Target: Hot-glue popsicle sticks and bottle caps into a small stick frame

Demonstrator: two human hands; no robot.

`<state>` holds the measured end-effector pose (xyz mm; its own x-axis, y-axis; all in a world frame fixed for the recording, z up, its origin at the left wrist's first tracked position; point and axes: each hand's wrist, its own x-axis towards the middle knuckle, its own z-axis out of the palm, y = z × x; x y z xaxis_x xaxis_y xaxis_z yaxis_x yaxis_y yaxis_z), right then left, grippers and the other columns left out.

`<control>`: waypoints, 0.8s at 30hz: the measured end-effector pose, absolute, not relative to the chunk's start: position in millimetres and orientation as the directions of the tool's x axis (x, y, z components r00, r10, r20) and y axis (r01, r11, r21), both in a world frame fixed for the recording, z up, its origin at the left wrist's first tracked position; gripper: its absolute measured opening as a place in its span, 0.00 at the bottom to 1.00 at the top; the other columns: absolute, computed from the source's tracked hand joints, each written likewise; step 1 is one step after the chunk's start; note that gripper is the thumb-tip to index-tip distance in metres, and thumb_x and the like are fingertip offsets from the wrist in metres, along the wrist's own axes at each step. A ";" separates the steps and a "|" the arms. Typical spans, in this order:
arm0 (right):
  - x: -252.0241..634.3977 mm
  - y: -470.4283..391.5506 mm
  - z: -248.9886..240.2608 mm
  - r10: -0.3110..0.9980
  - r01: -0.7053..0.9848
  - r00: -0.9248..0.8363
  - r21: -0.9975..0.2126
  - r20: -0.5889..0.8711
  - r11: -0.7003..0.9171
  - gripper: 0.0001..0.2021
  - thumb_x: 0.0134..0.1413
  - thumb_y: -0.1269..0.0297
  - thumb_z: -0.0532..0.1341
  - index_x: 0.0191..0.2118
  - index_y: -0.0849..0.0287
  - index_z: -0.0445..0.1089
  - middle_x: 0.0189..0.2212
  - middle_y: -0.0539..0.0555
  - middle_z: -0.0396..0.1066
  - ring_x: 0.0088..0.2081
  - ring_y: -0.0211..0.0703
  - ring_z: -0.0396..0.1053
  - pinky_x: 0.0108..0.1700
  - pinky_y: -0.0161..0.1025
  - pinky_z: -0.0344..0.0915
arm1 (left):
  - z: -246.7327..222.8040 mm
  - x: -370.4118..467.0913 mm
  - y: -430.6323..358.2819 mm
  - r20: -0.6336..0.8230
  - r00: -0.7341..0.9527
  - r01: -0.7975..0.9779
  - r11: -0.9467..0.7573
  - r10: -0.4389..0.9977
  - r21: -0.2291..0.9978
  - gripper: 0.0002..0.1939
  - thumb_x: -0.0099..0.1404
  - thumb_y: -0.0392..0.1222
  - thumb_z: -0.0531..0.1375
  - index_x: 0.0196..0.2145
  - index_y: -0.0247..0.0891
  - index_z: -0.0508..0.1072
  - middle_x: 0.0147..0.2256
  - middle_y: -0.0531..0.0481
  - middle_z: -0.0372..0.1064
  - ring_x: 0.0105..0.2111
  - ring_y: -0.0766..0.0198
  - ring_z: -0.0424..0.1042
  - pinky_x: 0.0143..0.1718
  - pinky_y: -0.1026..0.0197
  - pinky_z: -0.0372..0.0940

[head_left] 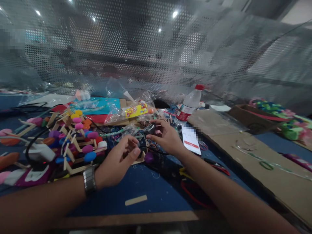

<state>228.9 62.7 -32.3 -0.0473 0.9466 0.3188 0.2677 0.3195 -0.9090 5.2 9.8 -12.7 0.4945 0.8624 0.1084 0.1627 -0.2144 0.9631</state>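
Note:
My right hand reaches over the middle of the cluttered table. Its thumb and fingers are around a small dark, shiny object whose kind I cannot make out. Closer in and to the left, my left hand has its fingers loosely curled, the thumb apart from them, and nothing visible in its grasp. A metal watch is on the left wrist. Just below and between the hands sits a purple ball. A loose wooden craft stick lies near the front edge.
Colourful pompoms and stick pieces crowd the left, beside a purple power strip. A red-capped bottle stands behind a phone. Red-handled scissors lie under the right forearm's side; cardboard covers the right.

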 end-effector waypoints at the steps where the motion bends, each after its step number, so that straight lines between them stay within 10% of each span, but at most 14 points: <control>1: 228.8 62.2 -32.3 0.947 0.261 -0.053 -0.911 0.316 0.318 0.30 0.40 0.58 0.73 0.52 0.56 0.68 0.35 0.52 0.69 0.34 0.44 0.70 0.40 0.46 0.70 | -12.2 5.5 9.9 0.113 0.502 0.199 -0.242 0.858 0.950 0.17 0.69 0.54 0.58 0.47 0.40 0.63 0.40 0.48 0.69 0.37 0.60 0.70 0.40 0.56 0.68; 9: 231.5 61.4 -33.0 0.935 0.332 -0.105 -0.874 0.338 0.354 0.29 0.43 0.57 0.73 0.52 0.55 0.68 0.39 0.55 0.72 0.37 0.47 0.71 0.41 0.47 0.72 | -9.6 7.0 9.9 0.107 0.522 0.362 -0.333 0.846 0.871 0.18 0.57 0.31 0.60 0.45 0.41 0.67 0.38 0.52 0.71 0.35 0.61 0.71 0.39 0.57 0.67; 24: 269.6 75.7 -15.7 0.821 0.616 -0.242 -0.572 0.517 0.542 0.25 0.48 0.57 0.73 0.53 0.51 0.71 0.50 0.60 0.69 0.51 0.57 0.70 0.44 0.54 0.76 | -6.0 8.7 3.1 0.114 0.549 0.372 -0.364 0.828 0.854 0.18 0.56 0.29 0.57 0.45 0.41 0.68 0.38 0.51 0.73 0.35 0.62 0.73 0.36 0.59 0.69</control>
